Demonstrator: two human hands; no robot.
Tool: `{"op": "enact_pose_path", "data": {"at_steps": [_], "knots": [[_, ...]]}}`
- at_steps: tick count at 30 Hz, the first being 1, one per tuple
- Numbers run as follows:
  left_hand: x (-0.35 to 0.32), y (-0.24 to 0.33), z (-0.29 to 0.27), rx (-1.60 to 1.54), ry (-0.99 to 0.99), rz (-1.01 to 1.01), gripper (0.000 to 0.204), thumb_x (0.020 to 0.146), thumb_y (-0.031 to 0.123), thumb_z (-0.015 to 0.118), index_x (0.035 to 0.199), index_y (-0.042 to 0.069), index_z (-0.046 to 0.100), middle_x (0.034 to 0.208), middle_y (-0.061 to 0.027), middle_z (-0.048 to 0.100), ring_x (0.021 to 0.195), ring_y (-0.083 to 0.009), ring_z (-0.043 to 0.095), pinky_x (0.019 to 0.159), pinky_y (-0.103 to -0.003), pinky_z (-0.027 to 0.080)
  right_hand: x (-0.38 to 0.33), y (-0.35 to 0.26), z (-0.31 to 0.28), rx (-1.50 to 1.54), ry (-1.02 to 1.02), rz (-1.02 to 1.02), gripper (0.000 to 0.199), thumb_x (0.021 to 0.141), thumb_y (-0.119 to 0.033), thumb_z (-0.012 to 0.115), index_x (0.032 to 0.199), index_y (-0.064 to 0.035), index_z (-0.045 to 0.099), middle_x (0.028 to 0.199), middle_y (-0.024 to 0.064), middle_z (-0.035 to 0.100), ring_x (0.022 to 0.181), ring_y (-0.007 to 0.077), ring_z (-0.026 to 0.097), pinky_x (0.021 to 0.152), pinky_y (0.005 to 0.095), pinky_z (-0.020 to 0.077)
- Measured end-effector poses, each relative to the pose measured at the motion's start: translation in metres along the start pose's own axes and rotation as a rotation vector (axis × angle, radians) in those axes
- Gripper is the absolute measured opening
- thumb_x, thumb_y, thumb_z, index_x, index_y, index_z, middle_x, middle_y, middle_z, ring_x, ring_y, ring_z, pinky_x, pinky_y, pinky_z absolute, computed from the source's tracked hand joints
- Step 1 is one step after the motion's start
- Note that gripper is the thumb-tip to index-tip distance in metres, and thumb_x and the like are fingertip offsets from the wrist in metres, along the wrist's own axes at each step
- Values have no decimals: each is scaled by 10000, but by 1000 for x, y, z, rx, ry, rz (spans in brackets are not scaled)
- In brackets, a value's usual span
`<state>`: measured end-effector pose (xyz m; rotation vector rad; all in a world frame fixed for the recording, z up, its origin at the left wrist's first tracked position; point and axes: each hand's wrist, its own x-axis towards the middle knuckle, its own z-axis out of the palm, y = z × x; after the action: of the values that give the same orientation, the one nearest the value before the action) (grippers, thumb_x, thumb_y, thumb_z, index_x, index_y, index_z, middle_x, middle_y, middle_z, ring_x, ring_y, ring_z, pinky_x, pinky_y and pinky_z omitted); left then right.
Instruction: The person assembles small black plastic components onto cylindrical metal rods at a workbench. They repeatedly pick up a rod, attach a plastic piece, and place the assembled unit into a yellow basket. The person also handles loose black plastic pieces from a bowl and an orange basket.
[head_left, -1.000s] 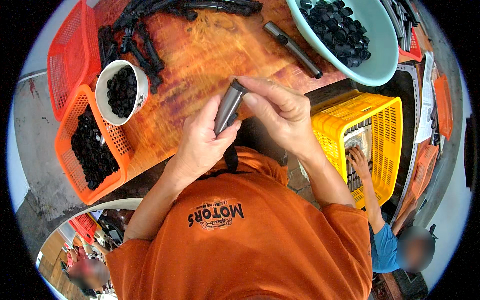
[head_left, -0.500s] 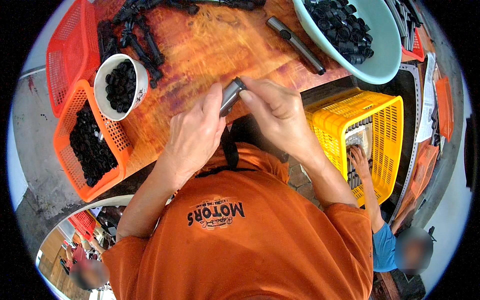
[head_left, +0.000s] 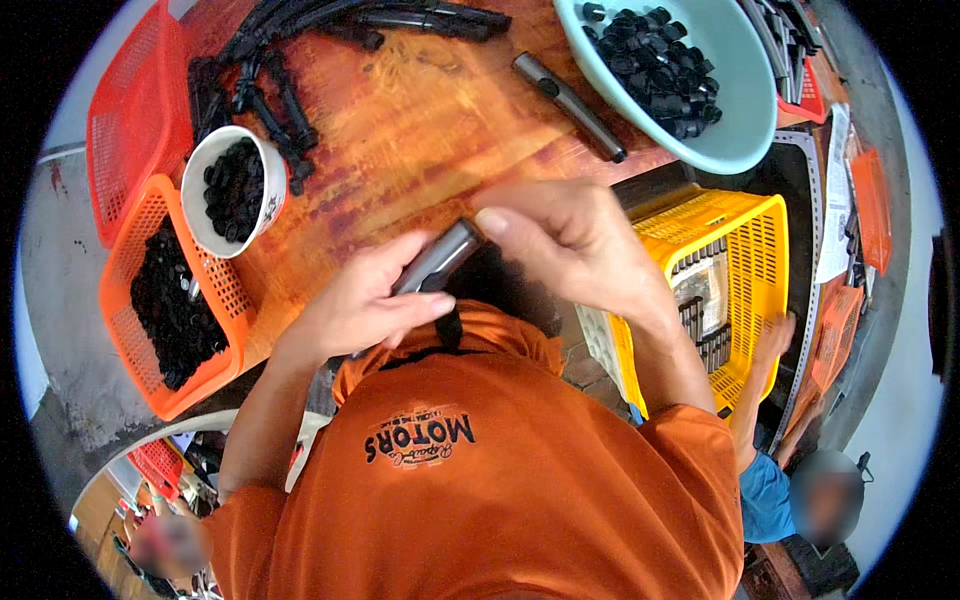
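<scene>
My left hand (head_left: 350, 300) is closed around a dark grey tube (head_left: 440, 258) held at a slant above my lap, its upper end pointing up and to the right. Close by that end is my right hand (head_left: 580, 245), slightly blurred, with the thumb bent in toward curled fingers. Anything pinched there is hidden, and I cannot tell whether the thumb touches the tube. A similar tube (head_left: 570, 107) lies on the wooden table (head_left: 400, 130) in front of me.
Small black parts fill a white bowl (head_left: 272, 190), an orange basket (head_left: 235, 345) and a pale blue basin (head_left: 750, 120). Black tubular parts (head_left: 285, 100) lie at the far left. A yellow crate (head_left: 775, 270) at right holds rows of tubes; a co-worker's hand (head_left: 772, 340) is beside it.
The tube and my left hand have dropped slightly, showing more of the tube. My right hand has moved off the tube's end to the right. The co-worker's hand has left the crate's inside.
</scene>
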<state>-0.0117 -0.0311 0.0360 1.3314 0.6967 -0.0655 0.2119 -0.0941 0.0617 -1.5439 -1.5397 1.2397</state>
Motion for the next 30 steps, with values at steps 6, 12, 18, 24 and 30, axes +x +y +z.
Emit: {"op": "enact_pose_path", "data": {"at_steps": [6, 12, 18, 24, 30], "knots": [[-4, 2, 9, -1121, -446, -38, 531, 799, 176, 734, 1209, -47, 481, 697, -74, 520, 427, -86, 476, 366, -218, 400, 45, -11, 10, 170, 43, -880, 637, 852, -453, 588, 1215, 67, 529, 999, 201, 599, 920, 325, 600, 799, 393, 482], [-8, 28, 22, -962, -158, -48, 464, 758, 116, 703, 1149, -23, 494, 727, -76, 551, 437, -88, 489, 377, -211, 373, 41, -17, 30, 345, -122, -786, 719, 860, -503, 570, 1251, 94, 484, 1042, 227, 585, 906, 363, 606, 779, 397, 497], [0, 19, 20, 207, 106, 271, 303, 856, 165, 589, 1054, -43, 492, 723, -146, 601, 569, -258, 607, 477, -373, 456, 29, 4, 35, 154, -14, -609, 821, 918, -624, 364, 1324, 86, 435, 1081, 239, 572, 912, 329, 610, 788, 381, 483], [11, -10, 13, 954, 155, 187, 262, 829, 80, 573, 1029, -52, 467, 797, -272, 599, 706, -433, 606, 608, -502, 494, 21, 21, 47, 139, -13, -226, 935, 872, -726, 292, 1433, 22, 289, 1389, 235, 380, 1160, 321, 515, 951, 382, 420], [-7, 12, 12, -845, -308, -150, 345, 814, 148, 676, 1059, -7, 488, 619, -24, 495, 418, -68, 456, 371, -207, 386, 29, -3, 31, 458, -114, -544, 898, 820, -563, 579, 1419, 42, 296, 1441, 254, 347, 1339, 377, 344, 1093, 443, 284]]}}
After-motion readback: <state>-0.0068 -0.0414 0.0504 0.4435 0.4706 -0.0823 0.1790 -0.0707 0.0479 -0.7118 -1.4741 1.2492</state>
